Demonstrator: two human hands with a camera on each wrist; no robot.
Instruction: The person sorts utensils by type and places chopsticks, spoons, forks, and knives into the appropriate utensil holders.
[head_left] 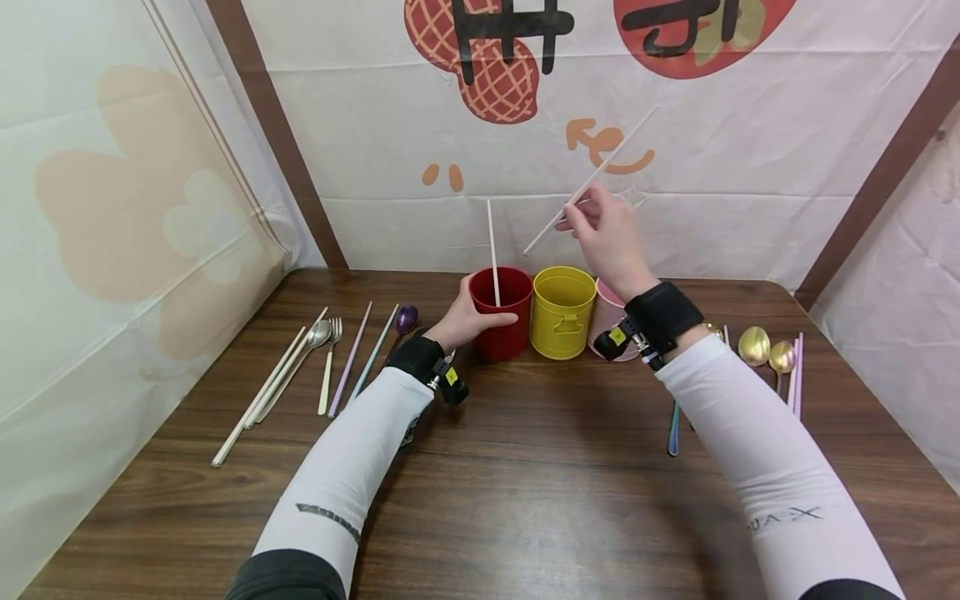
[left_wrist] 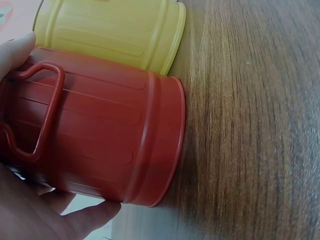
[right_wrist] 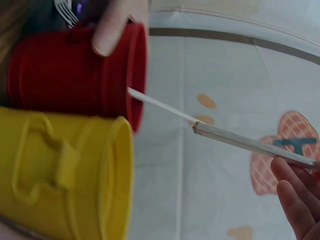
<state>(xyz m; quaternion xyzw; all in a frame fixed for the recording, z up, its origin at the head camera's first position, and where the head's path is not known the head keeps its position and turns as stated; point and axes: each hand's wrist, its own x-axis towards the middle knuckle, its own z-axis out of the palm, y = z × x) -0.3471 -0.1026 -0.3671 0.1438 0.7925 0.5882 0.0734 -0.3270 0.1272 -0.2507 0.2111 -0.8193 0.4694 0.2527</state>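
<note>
My left hand [head_left: 467,322] grips the red bucket [head_left: 504,340] at the back of the table, thumb across its front and fingers round its far side. One pale chopstick [head_left: 491,237] stands in that bucket, leaning slightly. Above the yellow bucket [head_left: 562,333], my right hand [head_left: 607,237] pinches another chopstick [head_left: 628,140], held slanted in the air. In the right wrist view this chopstick [right_wrist: 240,140] looks silvery and square-ended, its lower end out beyond the red bucket's mouth. A pink bucket [head_left: 603,312] stands right of the yellow one, partly hidden by my right wrist.
On the left lie silver chopsticks [head_left: 258,408], a silver spoon [head_left: 318,333], a fork [head_left: 335,329], a purple chopstick [head_left: 350,358], a blue chopstick [head_left: 375,350] and a purple spoon [head_left: 407,319]. Gold spoons [head_left: 753,346] and pinkish chopsticks [head_left: 797,375] lie right, partly behind my right arm.
</note>
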